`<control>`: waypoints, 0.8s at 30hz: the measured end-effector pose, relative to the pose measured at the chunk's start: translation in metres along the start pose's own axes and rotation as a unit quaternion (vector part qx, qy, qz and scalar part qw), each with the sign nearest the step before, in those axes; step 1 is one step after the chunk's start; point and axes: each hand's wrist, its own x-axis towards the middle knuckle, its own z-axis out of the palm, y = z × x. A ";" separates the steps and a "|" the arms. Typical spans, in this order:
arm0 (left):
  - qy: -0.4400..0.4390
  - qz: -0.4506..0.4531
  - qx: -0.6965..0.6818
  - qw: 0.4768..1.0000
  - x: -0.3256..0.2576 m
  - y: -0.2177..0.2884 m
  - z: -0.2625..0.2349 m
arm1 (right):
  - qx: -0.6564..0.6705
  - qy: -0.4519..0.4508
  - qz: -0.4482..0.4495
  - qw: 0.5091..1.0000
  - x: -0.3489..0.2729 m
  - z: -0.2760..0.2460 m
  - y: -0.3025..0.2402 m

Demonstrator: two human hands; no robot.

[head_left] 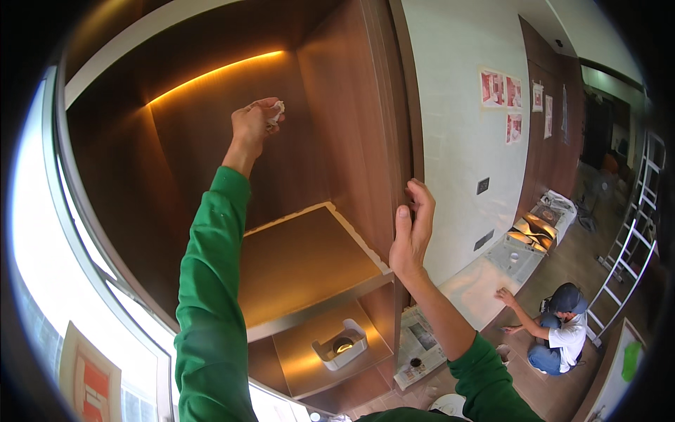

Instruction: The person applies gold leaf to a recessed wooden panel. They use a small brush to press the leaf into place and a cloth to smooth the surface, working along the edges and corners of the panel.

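Observation:
My left hand (pixel 253 128) is raised inside a dark brown wooden cabinet (pixel 344 105), its fingers closed on a small crumpled white wad (pixel 279 110). Whether the wad is paper, cloth or tape I cannot make out. Below that arm lies a bronze-coloured shelf (pixel 302 260) with pale strips along its back and right edges. My right hand (pixel 413 235) is beside the cabinet's right front edge, fingers stretched upward and thumb apart, holding nothing. It seems to rest against that edge.
A glowing light strip (pixel 214 76) crosses the cabinet's back. A white open-sided holder (pixel 341 346) stands in the lower compartment. To the right, a person (pixel 562 330) crouches by a low pale ledge (pixel 478 288). An aluminium ladder (pixel 629 246) stands beyond. Bright window glass (pixel 42 246) is at left.

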 end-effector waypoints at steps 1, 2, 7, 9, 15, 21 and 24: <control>-0.008 0.006 0.006 1.000 0.012 0.000 -0.005 | 0.004 0.010 -0.011 1.000 -0.001 0.006 0.001; -0.022 0.005 -0.008 1.000 0.022 -0.006 -0.004 | -0.003 0.020 -0.023 1.000 -0.003 0.007 0.005; -0.055 0.036 -0.021 0.998 0.079 -0.032 -0.021 | -0.052 0.052 -0.094 0.993 -0.009 0.008 0.001; -0.047 0.066 -0.009 0.997 0.093 -0.034 -0.012 | -0.060 0.064 -0.114 0.990 -0.010 0.004 0.008; -0.009 0.163 0.178 0.971 0.114 -0.023 0.005 | -0.095 0.072 -0.144 0.982 -0.013 0.004 0.013; 0.055 0.323 0.366 0.871 0.132 -0.026 0.023 | -0.144 0.062 -0.135 0.978 -0.013 0.003 0.009; 0.090 0.469 0.428 0.767 0.157 -0.047 0.010 | -0.149 0.060 -0.129 0.979 -0.013 0.006 0.006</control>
